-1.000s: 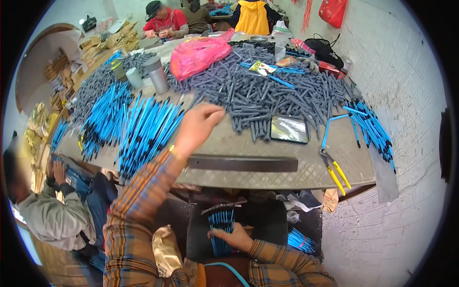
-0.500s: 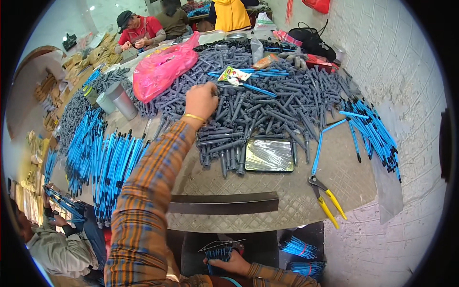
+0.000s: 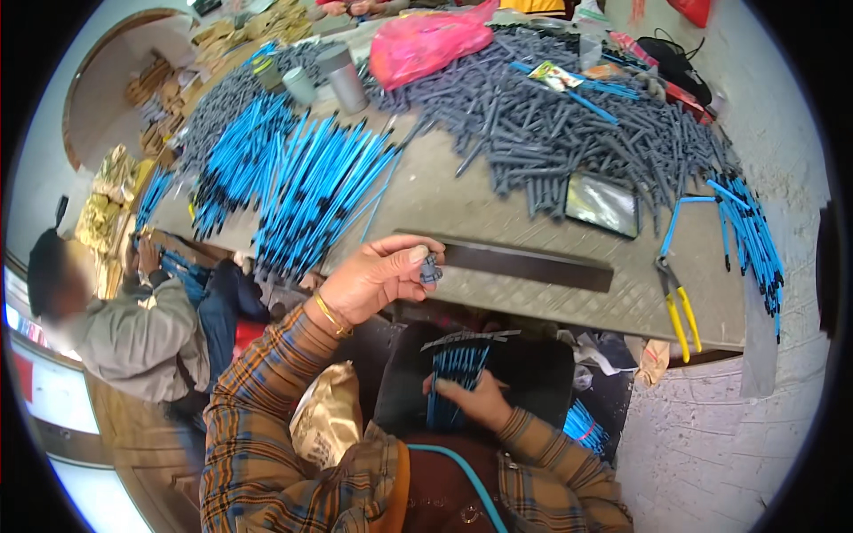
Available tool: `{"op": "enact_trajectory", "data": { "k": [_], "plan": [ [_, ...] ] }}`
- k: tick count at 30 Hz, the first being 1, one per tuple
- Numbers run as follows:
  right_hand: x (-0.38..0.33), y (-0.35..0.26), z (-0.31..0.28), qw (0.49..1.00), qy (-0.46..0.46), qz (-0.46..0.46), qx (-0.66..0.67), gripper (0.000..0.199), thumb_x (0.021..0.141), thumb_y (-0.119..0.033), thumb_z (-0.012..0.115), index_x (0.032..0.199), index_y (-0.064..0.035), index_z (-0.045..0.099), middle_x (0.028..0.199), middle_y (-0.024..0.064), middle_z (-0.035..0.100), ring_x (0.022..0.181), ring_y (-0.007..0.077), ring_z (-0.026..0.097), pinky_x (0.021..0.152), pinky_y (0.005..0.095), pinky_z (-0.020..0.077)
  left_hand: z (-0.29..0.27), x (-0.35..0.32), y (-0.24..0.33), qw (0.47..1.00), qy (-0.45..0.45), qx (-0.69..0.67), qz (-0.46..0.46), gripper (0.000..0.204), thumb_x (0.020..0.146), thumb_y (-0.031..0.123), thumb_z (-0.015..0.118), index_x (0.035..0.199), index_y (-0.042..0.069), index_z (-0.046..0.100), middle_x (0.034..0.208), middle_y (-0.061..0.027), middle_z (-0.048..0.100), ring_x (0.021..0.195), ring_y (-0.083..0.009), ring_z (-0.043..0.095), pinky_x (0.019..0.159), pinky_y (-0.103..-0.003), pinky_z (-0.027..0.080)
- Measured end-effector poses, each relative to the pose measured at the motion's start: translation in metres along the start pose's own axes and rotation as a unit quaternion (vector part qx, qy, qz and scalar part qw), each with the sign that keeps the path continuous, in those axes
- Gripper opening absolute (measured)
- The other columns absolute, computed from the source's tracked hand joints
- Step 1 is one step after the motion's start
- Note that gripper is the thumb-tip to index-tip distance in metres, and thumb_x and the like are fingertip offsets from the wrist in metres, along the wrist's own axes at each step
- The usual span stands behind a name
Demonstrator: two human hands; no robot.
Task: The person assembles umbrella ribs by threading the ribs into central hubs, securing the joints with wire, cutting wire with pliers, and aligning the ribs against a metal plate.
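Near the table's front edge, my left hand (image 3: 373, 277) pinches a small grey plastic piece (image 3: 431, 268) between thumb and fingers. In my lap, my right hand (image 3: 481, 400) is closed round a bundle of thin blue rods (image 3: 458, 362). Thin whitish strips (image 3: 471, 337) lie across the top of that bundle. A large heap of grey plastic tubes (image 3: 569, 142) covers the far middle and right of the table. A dark flat bar (image 3: 524, 265) lies along the front edge, just right of my left hand.
Blue rods with black ends (image 3: 311, 191) are piled left; more blue rods (image 3: 751, 235) lie right, beside yellow-handled pliers (image 3: 675, 306). A dark flat rectangular object (image 3: 602, 204), pink bag (image 3: 431, 44) and metal cup (image 3: 344, 80) stand among the tubes. A co-worker (image 3: 147, 333) sits left.
My left hand has come back from the grey heap to the table's front edge, now with a small grey piece. My right hand still holds the blue rods. The view has shifted.
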State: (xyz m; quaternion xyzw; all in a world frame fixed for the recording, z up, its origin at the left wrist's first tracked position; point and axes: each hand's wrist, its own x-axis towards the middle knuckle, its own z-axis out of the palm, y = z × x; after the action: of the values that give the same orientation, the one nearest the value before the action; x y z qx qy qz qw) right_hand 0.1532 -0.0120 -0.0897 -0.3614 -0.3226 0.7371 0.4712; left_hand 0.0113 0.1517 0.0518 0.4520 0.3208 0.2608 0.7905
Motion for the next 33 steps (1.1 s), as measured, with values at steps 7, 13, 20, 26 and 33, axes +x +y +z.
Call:
{"op": "enact_trajectory", "data": {
  "k": [7,13,20,26,33],
  "plan": [
    [0.012,-0.002,0.026,0.998,0.012,0.018,-0.056,0.024,0.084,-0.025,0.065,0.092,-0.0027,0.062,0.081,0.002,0.064,0.071,0.0086,0.058,0.062,0.0236,0.0489,-0.043,-0.059,-0.038,1.0,0.005,-0.008,-0.03,0.031,0.089,0.022,0.056,0.114,0.003,0.056,0.093,-0.0038,0.063,0.071,-0.01,0.06,0.064,-0.023,0.05],
    [0.014,0.002,0.038,0.996,0.012,0.018,-0.086,0.025,0.084,-0.023,0.064,0.095,-0.0011,0.059,0.081,0.0087,0.064,0.075,0.0146,0.062,0.065,0.0282,0.0521,-0.051,-0.08,-0.044,0.999,-0.002,0.04,0.0,0.031,0.09,0.023,0.055,0.113,0.003,0.057,0.092,-0.0024,0.062,0.069,-0.0089,0.058,0.063,-0.022,0.05],
    [0.012,0.003,0.04,0.995,0.024,0.036,-0.091,0.027,0.084,-0.025,0.065,0.095,-0.0016,0.059,0.081,0.0077,0.065,0.074,0.0132,0.062,0.065,0.0267,0.0515,-0.049,-0.082,-0.037,0.995,-0.019,0.095,0.017,0.032,0.089,0.022,0.056,0.113,0.001,0.057,0.093,-0.0039,0.062,0.069,-0.0091,0.059,0.063,-0.022,0.05],
    [0.013,0.007,0.038,0.992,0.04,0.017,-0.114,0.029,0.083,-0.028,0.065,0.095,-0.0023,0.06,0.081,0.0058,0.065,0.072,0.0117,0.061,0.063,0.0254,0.0508,-0.037,-0.083,-0.029,0.982,-0.028,0.183,0.031,0.031,0.087,0.014,0.058,0.115,0.0,0.055,0.104,-0.0044,0.061,0.073,-0.0072,0.058,0.067,-0.02,0.048],
    [0.013,0.01,0.038,0.987,0.06,0.004,-0.152,0.03,0.083,-0.03,0.065,0.093,-0.0028,0.06,0.081,0.0046,0.064,0.07,0.0106,0.06,0.062,0.0247,0.0505,-0.022,-0.083,-0.039,0.952,0.008,0.29,0.093,0.035,0.08,-0.006,0.055,0.114,0.002,0.051,0.111,-0.0042,0.058,0.088,-0.0041,0.053,0.074,-0.018,0.043]
  ]
}}
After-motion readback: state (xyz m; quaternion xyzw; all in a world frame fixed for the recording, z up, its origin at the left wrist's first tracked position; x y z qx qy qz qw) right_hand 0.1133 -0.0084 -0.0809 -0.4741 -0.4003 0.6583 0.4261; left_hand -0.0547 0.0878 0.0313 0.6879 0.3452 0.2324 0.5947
